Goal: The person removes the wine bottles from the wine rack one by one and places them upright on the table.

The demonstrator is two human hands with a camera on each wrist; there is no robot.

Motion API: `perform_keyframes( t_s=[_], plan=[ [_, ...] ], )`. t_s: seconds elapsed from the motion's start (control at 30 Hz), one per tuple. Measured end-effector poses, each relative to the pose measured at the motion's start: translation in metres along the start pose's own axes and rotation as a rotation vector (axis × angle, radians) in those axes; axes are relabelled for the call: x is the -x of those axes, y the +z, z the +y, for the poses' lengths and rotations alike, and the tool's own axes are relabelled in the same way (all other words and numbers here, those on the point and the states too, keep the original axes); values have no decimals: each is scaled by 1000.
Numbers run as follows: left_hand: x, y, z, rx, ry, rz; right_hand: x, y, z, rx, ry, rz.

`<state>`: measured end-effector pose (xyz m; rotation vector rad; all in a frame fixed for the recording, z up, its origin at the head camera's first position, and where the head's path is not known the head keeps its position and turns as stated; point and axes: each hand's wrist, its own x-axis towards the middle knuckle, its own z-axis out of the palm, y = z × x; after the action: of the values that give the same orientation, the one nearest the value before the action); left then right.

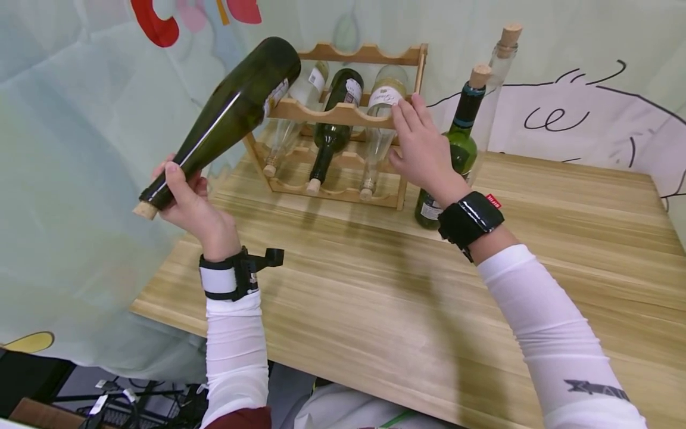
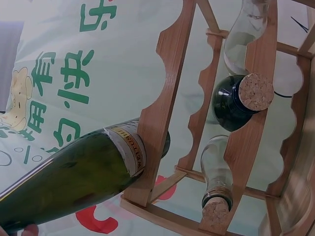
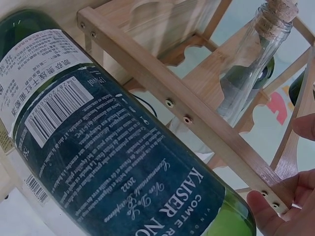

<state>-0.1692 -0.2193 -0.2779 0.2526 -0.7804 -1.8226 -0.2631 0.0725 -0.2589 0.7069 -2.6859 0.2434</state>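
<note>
My left hand (image 1: pixel 187 199) grips the neck of a dark green wine bottle (image 1: pixel 236 101), its cork (image 1: pixel 145 210) pointing down toward me. The bottle is tilted, base up and away. In the left wrist view its labelled base end (image 2: pixel 125 147) passes behind the upper front rail (image 2: pixel 170 73) of a wooden wine rack, at the end notch. At the rack's other front corner, my right hand (image 1: pixel 423 146) holds the upper rail, with the thumb (image 3: pixel 266 211) by the screws. Lower in the rack lie a clear bottle (image 1: pixel 284 140), a green bottle (image 1: pixel 332 140) and another clear bottle (image 1: pixel 380 143), corks forward.
Just right of the rack stands a corked green bottle (image 1: pixel 463 149) with a dark blue back label (image 3: pixel 123 147), partly behind my right wrist. A tall clear corked bottle (image 1: pixel 498 65) stands behind it. The wooden table (image 1: pixel 332 298) meets printed curtains (image 1: pixel 107 149) at left and back.
</note>
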Motion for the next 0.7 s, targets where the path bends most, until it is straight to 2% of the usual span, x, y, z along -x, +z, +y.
perform_keyframes(
  t_s=[0.1, 0.2, 0.33, 0.47, 0.7],
  plan=[
    [-1, 1, 0, 39, -8, 14, 0, 1, 0, -1, -1, 11],
    [-4, 4, 1, 130, -29, 57, 1, 1, -1, 0, -7, 23],
    [-9, 11, 4, 336, -15, 106, 2, 1, 0, 4, -16, 27],
    [-11, 18, 9, 536, -8, 91, 2, 0, 1, 11, -11, 29],
    [-9, 24, 20, 735, -65, 118, 2, 0, 0, 15, -18, 19]
  ],
)
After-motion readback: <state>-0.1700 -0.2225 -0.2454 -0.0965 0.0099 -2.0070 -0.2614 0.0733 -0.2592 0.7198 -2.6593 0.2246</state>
